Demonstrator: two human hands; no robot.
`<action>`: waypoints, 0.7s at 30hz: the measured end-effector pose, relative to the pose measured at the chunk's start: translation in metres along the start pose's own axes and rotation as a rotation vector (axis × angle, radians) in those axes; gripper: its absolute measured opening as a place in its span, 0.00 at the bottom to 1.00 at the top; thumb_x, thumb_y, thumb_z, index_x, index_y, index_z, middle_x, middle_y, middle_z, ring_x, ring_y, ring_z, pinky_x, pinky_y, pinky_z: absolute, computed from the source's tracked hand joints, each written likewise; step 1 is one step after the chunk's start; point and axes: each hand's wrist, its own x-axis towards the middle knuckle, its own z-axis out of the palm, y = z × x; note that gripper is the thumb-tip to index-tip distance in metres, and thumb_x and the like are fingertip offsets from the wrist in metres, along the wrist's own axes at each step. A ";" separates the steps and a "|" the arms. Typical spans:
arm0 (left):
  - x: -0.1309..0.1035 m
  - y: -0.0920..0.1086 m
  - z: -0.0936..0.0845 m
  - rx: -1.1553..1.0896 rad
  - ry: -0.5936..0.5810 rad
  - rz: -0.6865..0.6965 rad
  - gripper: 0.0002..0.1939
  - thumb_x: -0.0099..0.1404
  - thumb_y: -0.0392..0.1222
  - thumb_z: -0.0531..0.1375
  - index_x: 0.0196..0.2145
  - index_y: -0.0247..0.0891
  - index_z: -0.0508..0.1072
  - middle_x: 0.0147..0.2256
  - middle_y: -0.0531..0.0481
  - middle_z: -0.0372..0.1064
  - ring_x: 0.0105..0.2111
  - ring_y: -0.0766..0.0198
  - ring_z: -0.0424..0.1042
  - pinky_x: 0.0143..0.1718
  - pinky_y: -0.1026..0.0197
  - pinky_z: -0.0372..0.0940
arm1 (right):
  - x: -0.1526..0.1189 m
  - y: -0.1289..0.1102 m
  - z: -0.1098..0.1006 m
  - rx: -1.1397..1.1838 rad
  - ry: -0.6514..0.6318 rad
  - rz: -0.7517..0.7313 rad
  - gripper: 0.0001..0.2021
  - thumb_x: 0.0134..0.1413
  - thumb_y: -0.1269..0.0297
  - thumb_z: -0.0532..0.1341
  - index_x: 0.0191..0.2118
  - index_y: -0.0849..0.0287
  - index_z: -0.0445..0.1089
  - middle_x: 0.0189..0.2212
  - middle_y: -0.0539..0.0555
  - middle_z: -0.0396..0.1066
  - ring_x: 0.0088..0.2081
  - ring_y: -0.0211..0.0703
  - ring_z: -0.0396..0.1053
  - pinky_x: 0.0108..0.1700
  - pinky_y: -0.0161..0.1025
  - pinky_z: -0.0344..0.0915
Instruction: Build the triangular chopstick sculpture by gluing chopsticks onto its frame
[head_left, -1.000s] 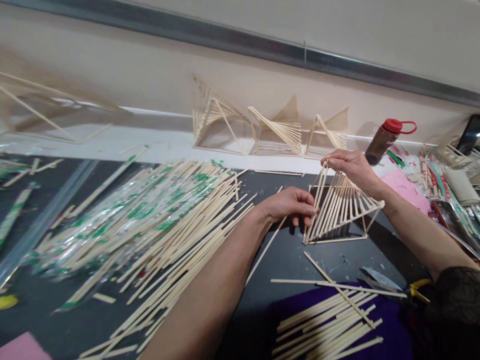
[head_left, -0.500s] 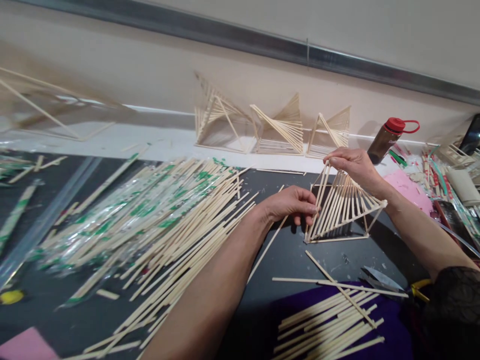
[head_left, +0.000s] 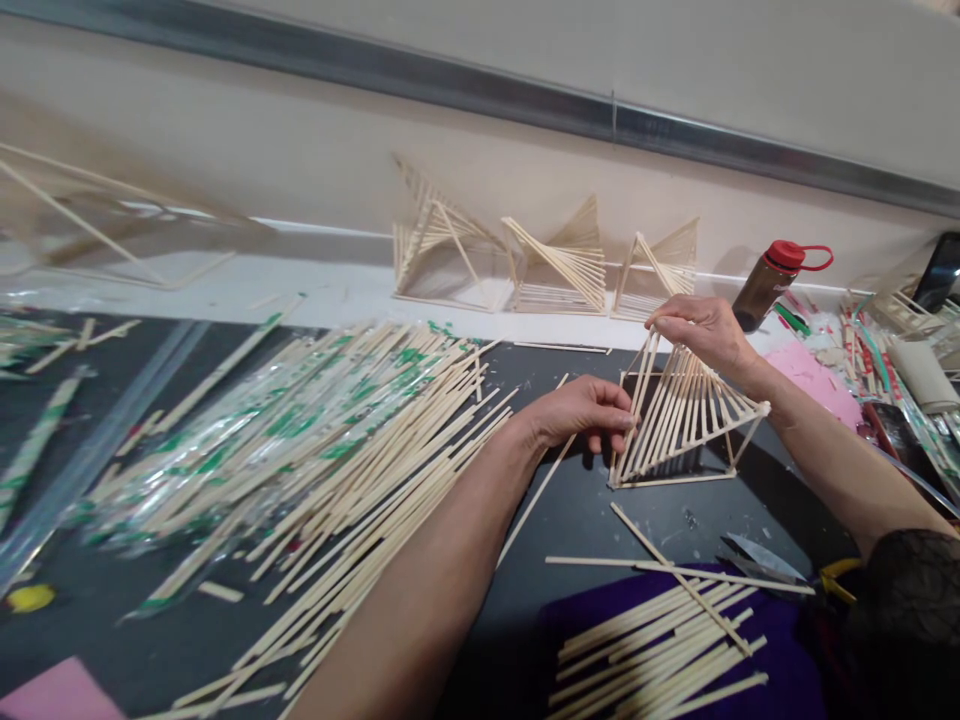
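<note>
Stick frame (head_left: 686, 420) is standing on the dark counter (head_left: 585, 510), at two o'clock from the loose stick pile (head_left: 360, 470); your left hand (head_left: 581, 412) is pinching its near edge, your right hand (head_left: 701, 330) gripping its top.

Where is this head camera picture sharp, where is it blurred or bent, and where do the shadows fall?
Head view: the stick frame between the left hand and right hand is sharp; the far left edge smears, blurring the large frame there; the metal rail on the wall runs slanted and slightly bowed; soft shadows fall beneath the hands on the dark tabletop; no harsh glare.
</note>
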 end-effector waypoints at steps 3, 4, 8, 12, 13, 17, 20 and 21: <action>0.000 -0.001 0.000 -0.004 0.005 -0.001 0.15 0.44 0.45 0.71 0.24 0.33 0.73 0.22 0.47 0.74 0.19 0.67 0.72 0.13 0.72 0.60 | 0.001 0.003 0.001 0.003 0.014 -0.011 0.12 0.55 0.60 0.59 0.29 0.60 0.77 0.28 0.51 0.74 0.31 0.37 0.68 0.36 0.36 0.63; 0.000 -0.001 0.000 -0.002 0.003 -0.002 0.15 0.45 0.45 0.71 0.24 0.33 0.73 0.21 0.48 0.74 0.19 0.67 0.72 0.13 0.72 0.60 | 0.002 0.003 0.002 0.001 0.017 -0.012 0.12 0.55 0.60 0.58 0.28 0.60 0.76 0.28 0.51 0.74 0.31 0.37 0.68 0.36 0.36 0.63; 0.001 -0.002 -0.001 0.000 -0.004 -0.006 0.16 0.45 0.46 0.71 0.25 0.32 0.73 0.23 0.46 0.75 0.19 0.67 0.73 0.13 0.72 0.60 | 0.008 0.002 0.004 0.042 0.021 0.081 0.12 0.53 0.62 0.58 0.25 0.62 0.75 0.23 0.51 0.72 0.28 0.37 0.66 0.33 0.35 0.61; 0.001 -0.003 -0.001 0.006 0.004 -0.002 0.15 0.46 0.45 0.71 0.26 0.32 0.73 0.24 0.45 0.76 0.19 0.67 0.73 0.14 0.72 0.61 | 0.016 0.006 0.005 0.202 -0.037 0.173 0.17 0.53 0.57 0.59 0.25 0.64 0.76 0.21 0.53 0.71 0.25 0.36 0.65 0.31 0.36 0.62; 0.001 -0.003 -0.001 0.008 0.006 0.000 0.15 0.46 0.45 0.71 0.26 0.32 0.73 0.24 0.46 0.76 0.19 0.67 0.73 0.14 0.72 0.61 | 0.017 0.009 0.005 0.239 -0.048 0.194 0.18 0.54 0.55 0.59 0.27 0.65 0.77 0.22 0.54 0.72 0.25 0.36 0.66 0.31 0.36 0.63; 0.002 -0.004 -0.002 0.001 0.003 -0.015 0.16 0.45 0.46 0.71 0.26 0.32 0.73 0.23 0.46 0.75 0.19 0.67 0.72 0.13 0.72 0.61 | 0.015 0.022 0.002 0.350 0.029 0.301 0.20 0.55 0.51 0.59 0.35 0.64 0.78 0.27 0.56 0.75 0.27 0.35 0.69 0.33 0.35 0.66; 0.003 -0.005 -0.003 -0.006 -0.001 -0.024 0.17 0.44 0.46 0.72 0.26 0.32 0.74 0.24 0.45 0.76 0.18 0.67 0.72 0.14 0.71 0.61 | 0.008 0.029 -0.003 0.389 0.119 0.299 0.17 0.53 0.53 0.60 0.37 0.63 0.78 0.29 0.55 0.76 0.28 0.34 0.71 0.33 0.33 0.66; 0.003 -0.006 -0.003 -0.005 -0.002 -0.024 0.18 0.44 0.46 0.72 0.27 0.32 0.74 0.24 0.45 0.76 0.18 0.67 0.72 0.14 0.71 0.61 | 0.005 0.030 -0.004 0.383 0.139 0.291 0.16 0.52 0.54 0.61 0.36 0.63 0.78 0.28 0.54 0.76 0.28 0.34 0.70 0.32 0.33 0.65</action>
